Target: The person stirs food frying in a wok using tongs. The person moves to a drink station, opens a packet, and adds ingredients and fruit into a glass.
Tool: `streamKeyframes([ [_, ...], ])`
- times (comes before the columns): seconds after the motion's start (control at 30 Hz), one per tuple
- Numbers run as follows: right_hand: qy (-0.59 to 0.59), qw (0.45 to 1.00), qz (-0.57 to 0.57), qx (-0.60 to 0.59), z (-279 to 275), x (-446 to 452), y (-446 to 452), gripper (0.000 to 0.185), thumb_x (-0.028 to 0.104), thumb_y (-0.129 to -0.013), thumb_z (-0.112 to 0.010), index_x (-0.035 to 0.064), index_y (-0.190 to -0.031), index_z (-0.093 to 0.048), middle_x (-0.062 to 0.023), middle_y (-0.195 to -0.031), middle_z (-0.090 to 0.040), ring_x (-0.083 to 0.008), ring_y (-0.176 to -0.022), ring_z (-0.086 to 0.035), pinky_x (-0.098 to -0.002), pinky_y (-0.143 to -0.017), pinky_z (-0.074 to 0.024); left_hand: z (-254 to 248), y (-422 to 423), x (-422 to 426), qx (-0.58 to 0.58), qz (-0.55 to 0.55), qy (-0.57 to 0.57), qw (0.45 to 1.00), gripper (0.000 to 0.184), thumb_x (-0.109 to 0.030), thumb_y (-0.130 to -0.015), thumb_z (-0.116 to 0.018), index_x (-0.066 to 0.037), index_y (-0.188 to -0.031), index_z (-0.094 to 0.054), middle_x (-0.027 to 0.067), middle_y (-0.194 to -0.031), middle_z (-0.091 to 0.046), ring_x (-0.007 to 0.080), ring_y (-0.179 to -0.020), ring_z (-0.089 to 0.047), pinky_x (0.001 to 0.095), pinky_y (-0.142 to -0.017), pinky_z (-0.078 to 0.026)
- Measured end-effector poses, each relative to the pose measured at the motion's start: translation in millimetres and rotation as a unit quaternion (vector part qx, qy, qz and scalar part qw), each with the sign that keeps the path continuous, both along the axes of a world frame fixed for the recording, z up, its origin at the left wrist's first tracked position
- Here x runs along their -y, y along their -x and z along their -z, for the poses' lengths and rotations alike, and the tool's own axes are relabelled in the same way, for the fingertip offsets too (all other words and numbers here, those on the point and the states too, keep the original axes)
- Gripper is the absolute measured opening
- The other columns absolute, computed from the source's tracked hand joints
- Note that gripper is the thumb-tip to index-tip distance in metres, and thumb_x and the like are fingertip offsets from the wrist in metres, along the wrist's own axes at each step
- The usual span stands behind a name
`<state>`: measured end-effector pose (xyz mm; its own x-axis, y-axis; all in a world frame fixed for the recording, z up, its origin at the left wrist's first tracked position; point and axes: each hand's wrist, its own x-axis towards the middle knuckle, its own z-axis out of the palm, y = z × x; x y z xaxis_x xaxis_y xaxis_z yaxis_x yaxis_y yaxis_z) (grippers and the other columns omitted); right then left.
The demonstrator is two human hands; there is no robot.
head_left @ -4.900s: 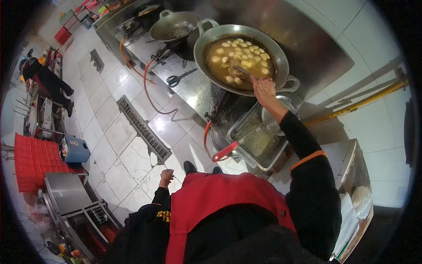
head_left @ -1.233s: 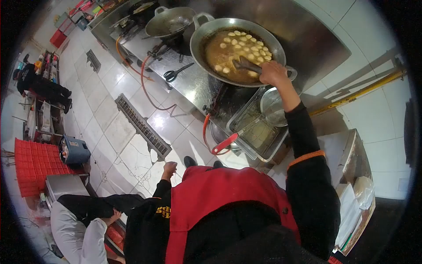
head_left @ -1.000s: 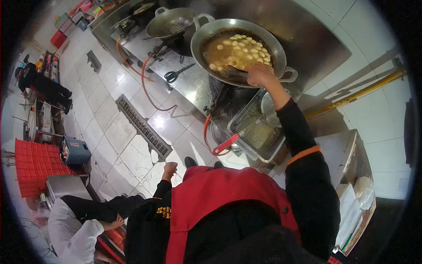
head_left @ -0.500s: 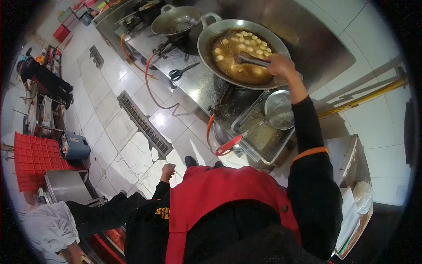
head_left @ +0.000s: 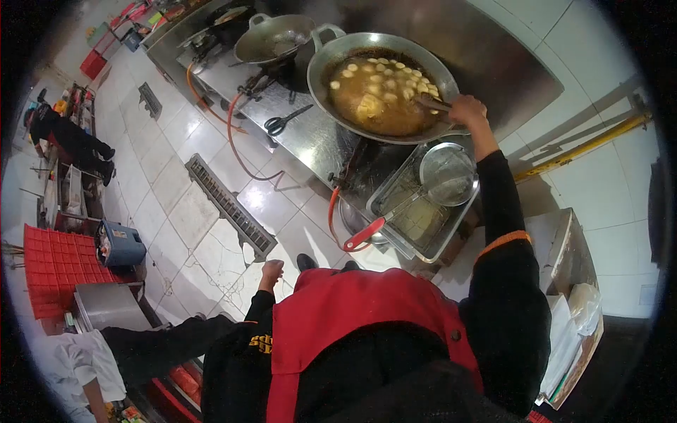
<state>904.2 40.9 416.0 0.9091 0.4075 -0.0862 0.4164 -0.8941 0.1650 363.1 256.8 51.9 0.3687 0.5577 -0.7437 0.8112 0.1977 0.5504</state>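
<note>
Taking clock directions from the middle of the wok as the camera saw it, the right hand was between 3 and 4 o'clock, at the rim, its fingers closed around the handle of a spatula. The spatula's blade was inside the wok, beside pale round pieces in brownish liquid; the handle slanted out over the rim, a hold that likely kept the knuckles clear of the liquid while the blade reached in. What the pieces were could not be told. Most clustered from 12 to 3 o'clock, and a yellowish clump showed near 7. The left hand was well apart at 7 o'clock, above the floor, fingers curled in with nothing visible in them; one hand seemed enough for the spatula. At 5 o'clock a strainer rested across a tray, its red grip jutting past the tray's edge, probably so that drips would land in the tray and the grip could be reached easily. Scissors lay flat on the desk at 8 o'clock, handles toward the near edge, perhaps for quick picking up. A small wok stood near, at 10 o'clock.
</note>
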Motion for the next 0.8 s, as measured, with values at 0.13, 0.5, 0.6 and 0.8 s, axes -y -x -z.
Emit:
streamKeyframes([
  [0.13, -0.033, 0.999, 0.018, 0.003, -9.4, 5.8, -4.3, 0.035, 0.021, -0.069, -0.052, 0.0086, -0.101, -0.057, -0.0149, -0.102, -0.056, -0.0310, -0.096, -0.053, -0.0392, -0.080, -0.0434, 1.9, 5.0, 3.4, -0.003, -0.029, 0.000, 1.000, 0.024, -0.027, -0.073, -0.051, -0.007, -0.081, -0.060, 0.0052, -0.060, -0.056, 0.0130, -0.045, -0.052, 0.0264, -0.036, -0.040],
  [0.5, -0.077, 0.995, 0.016, -0.057, 49.9, -36.7, -29.5, 0.038, 0.023, -0.066, -0.056, 0.0038, -0.099, -0.057, -0.0156, -0.102, -0.056, -0.0299, -0.096, -0.054, -0.0363, -0.079, -0.0440, 1.4, 49.1, 16.0, -0.080, -0.047, 0.029, 0.995, 0.029, -0.027, -0.073, -0.049, -0.007, -0.091, -0.061, 0.0067, -0.064, -0.058, 0.0154, -0.049, -0.055, 0.0290, -0.038, -0.042],
  [0.6, -0.112, 0.988, -0.054, -0.089, 97.9, -59.9, -71.5, 0.037, 0.023, -0.065, -0.056, 0.0029, -0.097, -0.057, -0.0172, -0.100, -0.056, -0.0304, -0.095, -0.054, -0.0366, -0.079, -0.0439, -7.3, 49.8, 19.3, -0.084, -0.061, 0.025, 0.994, 0.029, -0.027, -0.073, -0.048, -0.007, -0.091, -0.060, 0.0073, -0.065, -0.058, 0.0157, -0.050, -0.055, 0.0297, -0.039, -0.042],
  [0.8, -0.165, 0.982, -0.028, -0.093, 55.6, -88.9, -36.3, 0.039, 0.020, -0.062, -0.059, 0.0049, -0.098, -0.057, -0.0156, -0.100, -0.057, -0.0298, -0.092, -0.055, -0.0374, -0.076, -0.0445, -7.3, 48.0, 23.2, -0.068, -0.068, 0.011, 0.995, 0.029, -0.027, -0.074, -0.049, -0.008, -0.092, -0.060, 0.0072, -0.065, -0.058, 0.0157, -0.050, -0.055, 0.0290, -0.039, -0.041],
])
